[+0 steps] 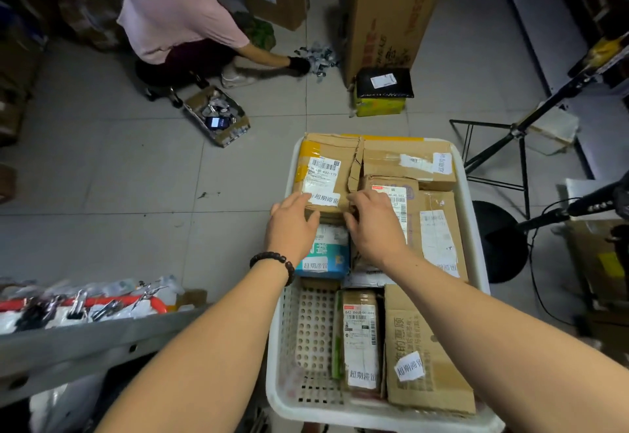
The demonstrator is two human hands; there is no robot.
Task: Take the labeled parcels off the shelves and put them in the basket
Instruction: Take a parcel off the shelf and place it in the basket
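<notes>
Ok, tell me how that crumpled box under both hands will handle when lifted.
Probably soft, not stiff: the crumpled box has a torn, buckled flap, so it may sag where the left hand and right hand hold its near edge. It overlaps a blue pack, so it could tip if pushed.

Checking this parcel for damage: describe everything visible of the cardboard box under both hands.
The cardboard box is brown and creased, with a ragged tear down its right edge and yellow tape on its left. On top sit a white barcoded shipping label and a smaller white sticker with printed characters. It lies flat at the far left of the white basket, atop other parcels. The left hand and right hand grip its near edge.
</notes>
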